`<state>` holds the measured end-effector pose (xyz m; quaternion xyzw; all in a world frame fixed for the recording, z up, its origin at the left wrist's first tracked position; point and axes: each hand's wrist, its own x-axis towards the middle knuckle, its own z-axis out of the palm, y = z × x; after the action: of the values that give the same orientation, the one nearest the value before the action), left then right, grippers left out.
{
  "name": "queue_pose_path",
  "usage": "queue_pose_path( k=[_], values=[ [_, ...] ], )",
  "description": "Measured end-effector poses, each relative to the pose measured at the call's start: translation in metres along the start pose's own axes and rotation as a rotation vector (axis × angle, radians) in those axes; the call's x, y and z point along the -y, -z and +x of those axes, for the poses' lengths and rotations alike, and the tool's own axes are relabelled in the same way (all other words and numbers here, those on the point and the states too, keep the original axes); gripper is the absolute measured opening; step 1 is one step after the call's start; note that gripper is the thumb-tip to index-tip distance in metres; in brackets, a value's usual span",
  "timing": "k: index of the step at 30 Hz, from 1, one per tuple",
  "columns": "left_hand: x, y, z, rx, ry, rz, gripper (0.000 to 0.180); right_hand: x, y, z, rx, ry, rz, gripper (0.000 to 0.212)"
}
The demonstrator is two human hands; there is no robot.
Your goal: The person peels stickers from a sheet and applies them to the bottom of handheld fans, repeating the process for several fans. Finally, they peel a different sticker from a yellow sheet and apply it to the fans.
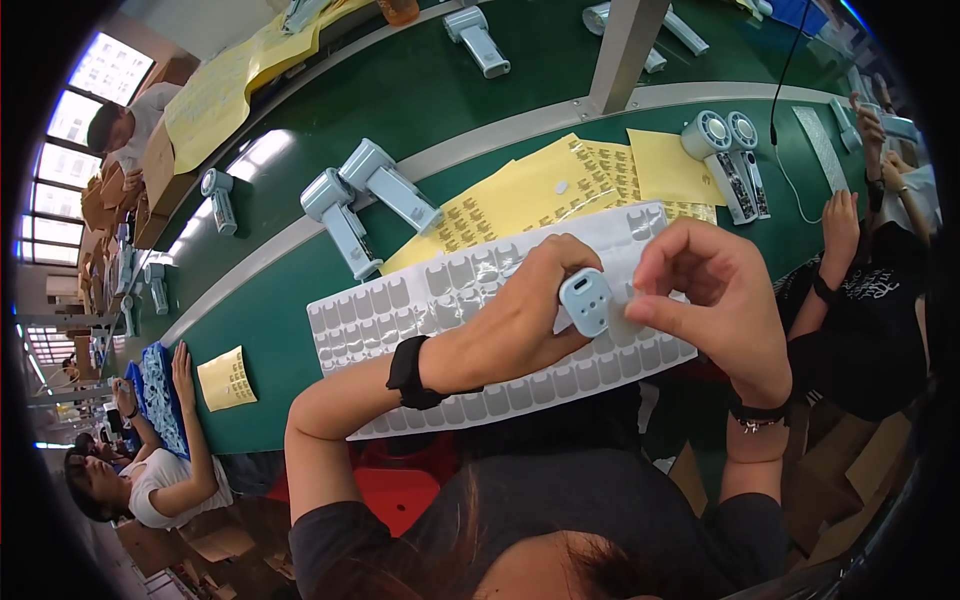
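My left hand [510, 320] is closed around a light-blue handheld fan [585, 303]. Only the fan's end face shows, with a dark slot and small holes; my hand hides the rest. Just to its right, my right hand [715, 300] pinches thumb to forefinger at a small translucent piece of film [622, 318], its edges hard to make out. Below both hands lies a white sheet [400, 335] bearing rows of grey, rounded stickers. Beyond it are yellow sheets [500, 205] with small printed marks.
Two light-blue fans [385, 185] lie beyond the sheet, and two open-handled fans [722, 150] lie at right. A metal post [628, 55] rises by the green conveyor [540, 60], which carries more fans. Co-workers sit left and right. A yellow sheet piece [227, 380] lies left.
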<state>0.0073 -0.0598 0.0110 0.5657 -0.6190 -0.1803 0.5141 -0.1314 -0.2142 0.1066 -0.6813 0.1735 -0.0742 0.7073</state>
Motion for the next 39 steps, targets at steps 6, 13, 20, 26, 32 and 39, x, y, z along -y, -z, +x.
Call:
queue_pose_path(
  k=[6,13,20,26,32,39],
  values=[
    [-0.007,0.0,0.007,0.049,-0.015,-0.028,0.06,0.008,-0.001,0.004,0.054,-0.092,-0.048,0.047],
    [-0.012,0.001,0.01,0.083,-0.007,-0.004,0.061,0.006,-0.001,0.004,0.04,-0.102,-0.157,0.053],
    [-0.02,0.008,0.007,0.098,-0.024,0.145,0.052,0.006,-0.014,-0.007,-0.041,-0.072,-0.361,0.053],
    [-0.047,0.041,-0.03,0.547,-0.192,0.639,0.028,-0.049,0.004,0.0,0.137,0.004,-0.559,0.05],
    [-0.043,0.054,-0.083,0.683,-0.044,0.728,0.036,-0.114,0.036,0.016,-0.345,0.155,-0.713,0.026],
    [-0.018,0.16,-0.064,0.128,0.339,0.069,0.025,-0.144,0.047,-0.007,-0.571,0.371,-0.963,0.014]
  ],
)
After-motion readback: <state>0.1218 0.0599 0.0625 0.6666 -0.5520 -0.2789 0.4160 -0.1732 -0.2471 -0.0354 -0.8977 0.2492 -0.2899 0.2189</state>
